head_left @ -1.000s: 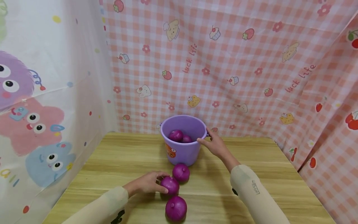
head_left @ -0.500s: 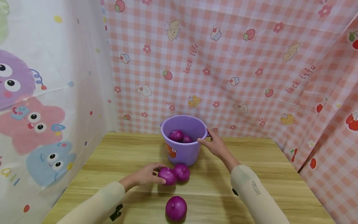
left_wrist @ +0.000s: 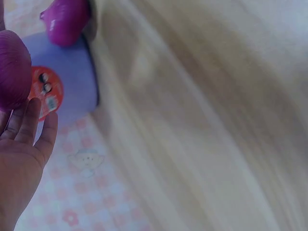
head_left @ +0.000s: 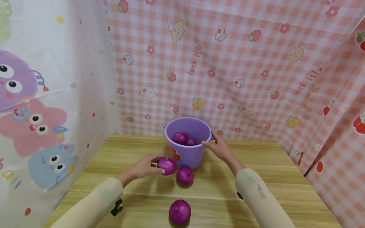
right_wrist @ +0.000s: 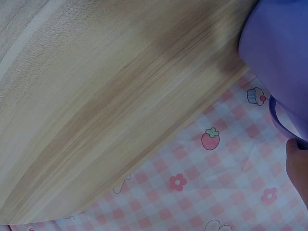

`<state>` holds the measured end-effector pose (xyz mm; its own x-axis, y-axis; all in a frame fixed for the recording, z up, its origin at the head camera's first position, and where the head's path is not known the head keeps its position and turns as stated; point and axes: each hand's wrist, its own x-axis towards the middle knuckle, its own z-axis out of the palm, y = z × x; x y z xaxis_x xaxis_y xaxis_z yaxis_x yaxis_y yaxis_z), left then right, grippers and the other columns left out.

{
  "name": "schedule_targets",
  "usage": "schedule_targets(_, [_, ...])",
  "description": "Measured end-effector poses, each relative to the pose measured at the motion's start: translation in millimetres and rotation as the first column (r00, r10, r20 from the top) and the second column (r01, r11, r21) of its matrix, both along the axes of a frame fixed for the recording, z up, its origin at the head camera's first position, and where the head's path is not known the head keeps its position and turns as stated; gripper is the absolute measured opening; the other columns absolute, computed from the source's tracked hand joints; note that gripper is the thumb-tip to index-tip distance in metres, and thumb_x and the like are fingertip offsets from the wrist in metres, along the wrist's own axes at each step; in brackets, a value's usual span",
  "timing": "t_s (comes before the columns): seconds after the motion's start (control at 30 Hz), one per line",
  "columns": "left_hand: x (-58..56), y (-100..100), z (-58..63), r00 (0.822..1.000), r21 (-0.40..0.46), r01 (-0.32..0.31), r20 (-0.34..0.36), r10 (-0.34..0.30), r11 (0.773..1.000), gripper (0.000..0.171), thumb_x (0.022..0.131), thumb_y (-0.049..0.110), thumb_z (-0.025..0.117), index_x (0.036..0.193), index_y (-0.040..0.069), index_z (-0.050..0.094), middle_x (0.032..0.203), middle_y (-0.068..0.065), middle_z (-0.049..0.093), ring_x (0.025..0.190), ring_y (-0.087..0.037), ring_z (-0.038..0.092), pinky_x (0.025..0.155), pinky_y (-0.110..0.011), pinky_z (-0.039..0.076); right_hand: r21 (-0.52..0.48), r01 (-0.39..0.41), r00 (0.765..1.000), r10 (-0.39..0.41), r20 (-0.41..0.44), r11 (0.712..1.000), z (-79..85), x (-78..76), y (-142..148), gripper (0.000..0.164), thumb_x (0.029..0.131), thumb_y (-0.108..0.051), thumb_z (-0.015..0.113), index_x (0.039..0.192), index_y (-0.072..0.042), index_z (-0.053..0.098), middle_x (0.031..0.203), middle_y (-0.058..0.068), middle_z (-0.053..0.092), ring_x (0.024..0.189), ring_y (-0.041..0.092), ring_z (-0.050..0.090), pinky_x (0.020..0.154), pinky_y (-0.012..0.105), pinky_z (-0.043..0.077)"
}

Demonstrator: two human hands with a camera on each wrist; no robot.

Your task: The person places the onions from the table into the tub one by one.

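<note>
In the head view my left hand (head_left: 144, 167) holds a red onion (head_left: 167, 166) between thumb and fingers, in front of the purple bucket's left side. The left wrist view shows that same onion (left_wrist: 13, 71) at the fingertips, beside the orange sticker (left_wrist: 46, 92). My right hand (head_left: 220, 147) grips the right rim of the purple bucket (head_left: 189, 155), thumb on the outer front. Inside the bucket lie two onions (head_left: 180, 138). Another onion (head_left: 185, 176) rests on the table right before the bucket, and one more (head_left: 180, 212) sits nearer the front.
The wooden table (head_left: 228, 196) carries the bucket near its back edge. Behind it hangs a pink checked cloth (head_left: 228, 63), and a white cartoon-print cloth (head_left: 85, 79) hangs on the left. The bucket's purple handle (right_wrist: 278, 118) droops at its side in the right wrist view.
My left hand has lifted its onion from between the two table onions and carried it up and slightly left, toward the bucket. The right hand stays on the rim.
</note>
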<state>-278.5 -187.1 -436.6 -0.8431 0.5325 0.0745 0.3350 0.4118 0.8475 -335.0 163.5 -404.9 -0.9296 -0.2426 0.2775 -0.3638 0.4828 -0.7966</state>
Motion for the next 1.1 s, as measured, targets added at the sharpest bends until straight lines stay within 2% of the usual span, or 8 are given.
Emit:
schedule_targets(0.27, [-6.5,-6.4,21.6,0.999,0.018,-0.047,0.011,0.047,0.999,0.069,0.088,0.029,0.077,0.143,-0.001,0.047,0.131,-0.017,0.059,0.123,-0.034,0.054,0.095,-0.041,0.052,0.003,0.009,1.0,-0.009,0.009,1.0,-0.4,0.5,-0.2,0.076,0.095,-0.033,0.069,0.155,-0.004,0.032,0.145,0.024,0.048,0.136,0.036,0.042,0.112,0.058,0.03])
schedule_targets(0.43, [-10.7,-8.4,33.5,0.998,0.061,-0.056,0.019,0.055,0.997,0.067,0.089,0.025,0.076,0.143,-0.002,0.047,0.13,-0.019,0.059,0.121,-0.035,0.055,0.094,-0.041,0.053,0.007,0.013,1.0,-0.013,0.015,1.0,-0.3,-0.3,-0.5,0.077,0.095,-0.033,0.069,0.155,-0.005,0.031,0.146,0.023,0.047,0.137,0.035,0.041,0.113,0.056,0.031])
schedule_targets(0.67, [-16.3,-9.5,50.8,0.996,0.069,-0.09,-0.02,0.092,0.994,0.067,0.09,0.024,0.075,0.143,-0.003,0.046,0.132,-0.022,0.057,0.123,-0.038,0.054,0.096,-0.044,0.052,0.011,0.011,1.0,-0.011,0.014,1.0,0.3,-0.3,0.1,0.08,0.094,-0.036,0.069,0.155,-0.003,0.029,0.147,0.024,0.046,0.137,0.036,0.041,0.113,0.055,0.031])
schedule_targets(0.8, [-22.1,-7.6,61.4,0.99,0.069,-0.13,-0.045,0.133,0.989,0.067,0.089,0.025,0.076,0.143,-0.001,0.047,0.133,-0.023,0.058,0.124,-0.038,0.054,0.096,-0.045,0.051,0.005,0.011,1.0,-0.011,0.014,1.0,0.0,-0.1,-0.3,0.078,0.095,-0.033,0.069,0.155,-0.003,0.03,0.147,0.023,0.046,0.137,0.036,0.041,0.113,0.055,0.031])
schedule_targets(0.93, [-27.0,-2.9,72.4,0.985,0.079,-0.165,-0.041,0.169,0.983,0.069,0.088,0.028,0.077,0.144,0.002,0.047,0.135,-0.022,0.057,0.126,-0.037,0.052,0.099,-0.047,0.049,0.005,0.014,1.0,-0.015,0.021,1.0,0.4,0.4,-0.9,0.076,0.095,-0.03,0.069,0.155,-0.004,0.03,0.147,0.023,0.046,0.137,0.036,0.04,0.113,0.055,0.031])
schedule_targets(1.1, [-32.1,6.1,82.2,0.98,0.06,-0.195,-0.027,0.197,0.979,0.074,0.085,0.036,0.079,0.145,0.007,0.047,0.134,-0.018,0.058,0.126,-0.033,0.053,0.1,-0.047,0.048,0.013,0.024,0.999,-0.024,0.025,1.0,-0.8,-0.1,0.2,0.079,0.095,-0.035,0.069,0.155,-0.003,0.029,0.147,0.023,0.046,0.137,0.036,0.041,0.113,0.055,0.031])
